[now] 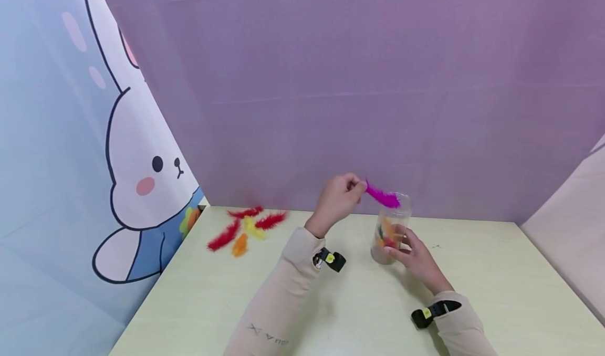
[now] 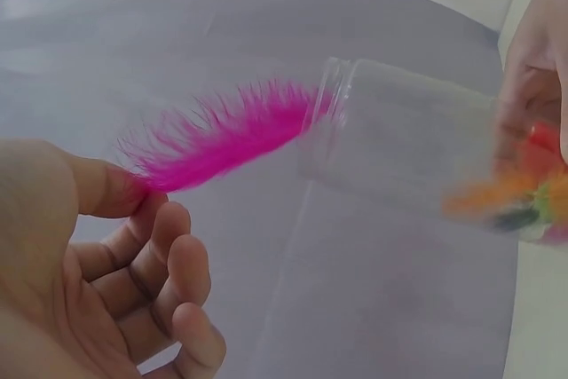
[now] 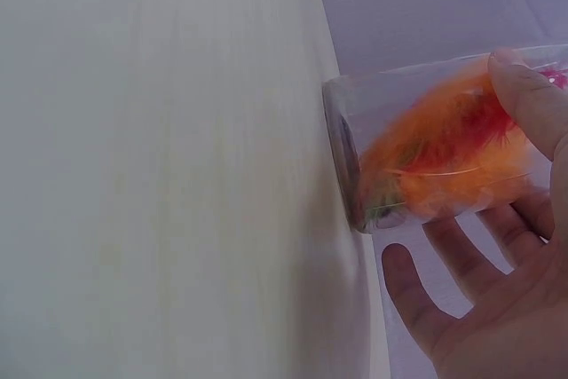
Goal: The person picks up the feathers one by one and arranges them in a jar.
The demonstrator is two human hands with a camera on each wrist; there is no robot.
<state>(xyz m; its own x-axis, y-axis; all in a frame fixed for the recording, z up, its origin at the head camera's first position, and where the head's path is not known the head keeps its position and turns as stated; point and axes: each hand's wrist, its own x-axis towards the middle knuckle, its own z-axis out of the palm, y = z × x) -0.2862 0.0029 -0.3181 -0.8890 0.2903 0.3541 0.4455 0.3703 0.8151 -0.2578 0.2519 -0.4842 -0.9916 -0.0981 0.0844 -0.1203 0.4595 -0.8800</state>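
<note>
A magenta feather (image 1: pixel 384 196) is pinched by one end between the thumb and forefinger of my left hand (image 1: pixel 337 198). Its free tip reaches the mouth of a clear plastic jar (image 1: pixel 402 209); in the left wrist view, the feather (image 2: pixel 235 135) meets the jar's rim (image 2: pixel 324 113). My right hand (image 1: pixel 416 256) holds the jar around its lower half, thumb on one side and fingers on the other. Inside the jar, orange, red and green feathers (image 3: pixel 453 139) show through the wall in the right wrist view. The jar's base is at the tabletop, slightly tilted.
Red feathers (image 1: pixel 224 236), a yellow feather (image 1: pixel 254 228) and an orange feather (image 1: pixel 239 245) lie on the pale table (image 1: pixel 189 303) at the far left. A purple cloth (image 1: pixel 359 93) hangs behind the table. A blue cloth with a cartoon rabbit (image 1: pixel 146 203) hangs on the left.
</note>
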